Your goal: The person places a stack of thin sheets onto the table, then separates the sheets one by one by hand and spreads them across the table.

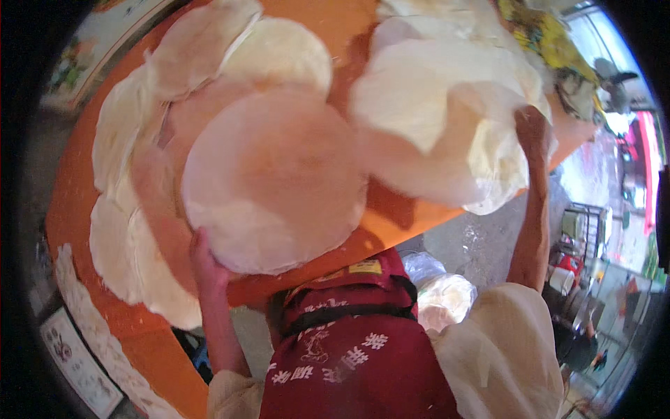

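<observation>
Thin, pale round dough sheets overlap across the orange tabletop, the left hand pinching one's near edge and the right hand clutching another, either likely to tear if tugged.

- Orange table is filling most of the view.
- Grey floor is showing below, maybe wet.
- Daylight's glaring in at right.

Thin round pale wafer sheet, flat atop overlapping sheets on orange table
</observation>
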`<state>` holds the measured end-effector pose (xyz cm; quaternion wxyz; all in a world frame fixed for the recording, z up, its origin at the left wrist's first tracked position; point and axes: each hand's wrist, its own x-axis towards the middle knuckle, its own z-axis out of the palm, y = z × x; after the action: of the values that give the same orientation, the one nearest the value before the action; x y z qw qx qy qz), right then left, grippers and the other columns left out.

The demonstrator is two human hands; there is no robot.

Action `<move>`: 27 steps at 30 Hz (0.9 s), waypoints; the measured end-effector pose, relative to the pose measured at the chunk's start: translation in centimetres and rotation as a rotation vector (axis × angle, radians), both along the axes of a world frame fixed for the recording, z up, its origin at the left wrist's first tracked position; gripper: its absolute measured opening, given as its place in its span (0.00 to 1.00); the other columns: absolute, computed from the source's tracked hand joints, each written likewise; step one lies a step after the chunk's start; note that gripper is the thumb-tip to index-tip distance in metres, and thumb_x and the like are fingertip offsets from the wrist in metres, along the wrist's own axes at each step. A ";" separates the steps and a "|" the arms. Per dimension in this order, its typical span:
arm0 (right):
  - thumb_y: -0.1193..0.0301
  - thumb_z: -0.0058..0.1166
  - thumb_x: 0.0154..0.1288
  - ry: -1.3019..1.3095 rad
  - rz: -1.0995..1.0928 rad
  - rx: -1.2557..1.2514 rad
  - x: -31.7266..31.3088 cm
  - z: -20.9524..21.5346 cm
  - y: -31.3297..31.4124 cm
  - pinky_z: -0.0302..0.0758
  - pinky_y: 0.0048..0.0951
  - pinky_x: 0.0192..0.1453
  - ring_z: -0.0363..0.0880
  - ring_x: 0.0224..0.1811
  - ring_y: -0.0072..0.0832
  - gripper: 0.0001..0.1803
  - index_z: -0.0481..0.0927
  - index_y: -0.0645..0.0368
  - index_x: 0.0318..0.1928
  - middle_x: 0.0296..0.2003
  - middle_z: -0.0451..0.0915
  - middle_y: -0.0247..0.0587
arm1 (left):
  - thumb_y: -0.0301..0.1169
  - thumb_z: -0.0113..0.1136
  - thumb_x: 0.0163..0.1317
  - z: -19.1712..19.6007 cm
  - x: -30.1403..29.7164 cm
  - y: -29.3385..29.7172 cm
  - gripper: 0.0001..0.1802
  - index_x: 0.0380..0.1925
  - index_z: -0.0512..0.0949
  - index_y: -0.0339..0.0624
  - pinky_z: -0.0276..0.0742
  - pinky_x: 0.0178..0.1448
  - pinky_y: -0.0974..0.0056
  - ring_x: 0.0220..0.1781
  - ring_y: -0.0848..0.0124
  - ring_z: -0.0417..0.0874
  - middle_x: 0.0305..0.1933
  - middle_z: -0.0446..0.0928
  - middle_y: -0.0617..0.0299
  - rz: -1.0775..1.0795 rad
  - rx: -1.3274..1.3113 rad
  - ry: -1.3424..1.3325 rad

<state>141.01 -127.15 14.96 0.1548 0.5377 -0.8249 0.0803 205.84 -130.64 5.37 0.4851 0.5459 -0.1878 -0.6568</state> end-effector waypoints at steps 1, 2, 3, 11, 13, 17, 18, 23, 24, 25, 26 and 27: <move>0.66 0.57 0.59 -0.141 -0.252 -0.018 3.3 0.7 -0.1 0.76 0.36 0.42 0.82 0.34 0.41 0.19 0.77 0.58 0.50 0.34 0.82 0.49 | 0.36 0.55 0.64 -0.2 0.2 0.7 0.16 0.47 0.73 0.38 0.75 0.54 0.57 0.48 0.64 0.77 0.47 0.76 0.57 -0.004 -0.022 -0.019; 0.66 0.57 0.59 -0.153 -0.234 -0.013 5.0 0.4 -0.7 0.76 0.36 0.42 0.82 0.34 0.41 0.19 0.77 0.58 0.50 0.34 0.82 0.49 | 0.36 0.55 0.64 -0.5 -0.6 0.7 0.15 0.46 0.73 0.38 0.76 0.53 0.57 0.47 0.65 0.78 0.46 0.76 0.57 -0.034 -0.048 -0.015; 0.66 0.57 0.60 -0.316 -0.170 -0.126 7.3 -0.5 -1.5 0.76 0.34 0.43 0.82 0.35 0.39 0.20 0.76 0.58 0.52 0.34 0.83 0.48 | 0.36 0.55 0.65 0.3 -1.4 1.0 0.14 0.45 0.74 0.39 0.77 0.51 0.58 0.45 0.66 0.79 0.44 0.77 0.59 -0.061 -0.048 0.035; 0.63 0.61 0.60 -1.512 0.586 0.257 38.0 -1.9 -4.6 0.77 0.26 0.43 0.79 0.38 0.23 0.21 0.77 0.67 0.48 0.35 0.81 0.41 | 0.32 0.53 0.67 4.3 -9.3 1.5 0.10 0.42 0.77 0.37 0.76 0.46 0.69 0.43 0.76 0.78 0.42 0.78 0.63 -0.322 -0.345 -0.183; 0.64 0.60 0.60 -1.469 0.581 0.275 38.9 -2.3 -5.2 0.76 0.25 0.42 0.79 0.37 0.22 0.20 0.78 0.67 0.46 0.33 0.81 0.39 | 0.31 0.53 0.67 4.4 -9.3 1.2 0.10 0.41 0.77 0.36 0.75 0.46 0.70 0.43 0.77 0.77 0.41 0.78 0.63 -0.380 -0.450 -0.304; 0.64 0.61 0.59 -1.750 0.483 0.359 39.7 -3.2 -5.4 0.75 0.26 0.35 0.78 0.28 0.20 0.16 0.81 0.69 0.36 0.26 0.82 0.40 | 0.32 0.54 0.66 4.9 -8.6 0.9 0.09 0.38 0.75 0.36 0.74 0.45 0.70 0.40 0.77 0.76 0.36 0.76 0.64 -0.293 -0.406 -0.358; 0.66 0.59 0.60 -1.839 0.502 0.344 40.0 -3.6 -5.2 0.74 0.25 0.34 0.76 0.29 0.18 0.15 0.82 0.69 0.34 0.26 0.83 0.39 | 0.32 0.54 0.66 5.2 -8.6 0.8 0.09 0.37 0.75 0.36 0.74 0.45 0.70 0.39 0.77 0.76 0.34 0.75 0.64 -0.252 -0.315 -0.331; 0.66 0.60 0.60 -1.720 0.613 0.361 40.7 -3.6 -4.6 0.73 0.23 0.33 0.75 0.29 0.16 0.13 0.83 0.67 0.32 0.26 0.82 0.35 | 0.35 0.57 0.64 5.8 -8.0 -0.1 0.12 0.37 0.73 0.36 0.75 0.41 0.71 0.33 0.77 0.76 0.32 0.74 0.63 -0.210 -0.178 -0.280; 0.67 0.61 0.60 -1.664 0.630 0.412 40.7 -3.4 -4.5 0.73 0.21 0.33 0.75 0.30 0.15 0.12 0.83 0.65 0.32 0.27 0.80 0.31 | 0.36 0.58 0.63 5.9 -7.8 -0.1 0.13 0.37 0.72 0.36 0.75 0.38 0.72 0.32 0.77 0.76 0.32 0.74 0.63 -0.157 -0.129 -0.148; 0.67 0.61 0.60 -1.671 0.636 0.411 41.0 -3.4 -4.4 0.73 0.21 0.33 0.75 0.30 0.15 0.12 0.83 0.65 0.32 0.27 0.80 0.31 | 0.36 0.58 0.63 6.2 -7.7 0.0 0.13 0.37 0.72 0.36 0.75 0.38 0.72 0.32 0.77 0.76 0.32 0.74 0.63 -0.154 -0.129 -0.157; 0.68 0.62 0.58 -1.628 0.650 0.395 41.0 -3.6 -4.3 0.73 0.21 0.33 0.75 0.29 0.16 0.11 0.83 0.65 0.30 0.28 0.81 0.33 | 0.36 0.58 0.63 6.2 -7.9 0.0 0.13 0.36 0.73 0.36 0.75 0.36 0.72 0.31 0.77 0.76 0.31 0.74 0.63 -0.175 -0.157 -0.228; 0.69 0.64 0.56 -1.585 0.662 0.378 40.9 -3.8 -4.1 0.73 0.22 0.32 0.76 0.28 0.17 0.10 0.83 0.65 0.29 0.28 0.81 0.35 | 0.35 0.58 0.63 6.2 -8.1 0.0 0.12 0.36 0.73 0.36 0.75 0.34 0.73 0.30 0.78 0.76 0.30 0.74 0.64 -0.197 -0.185 -0.298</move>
<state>181.91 -131.29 11.16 -0.5864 0.5519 -0.4906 0.3329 197.75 -130.66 11.58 0.4336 0.5692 -0.3697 -0.5928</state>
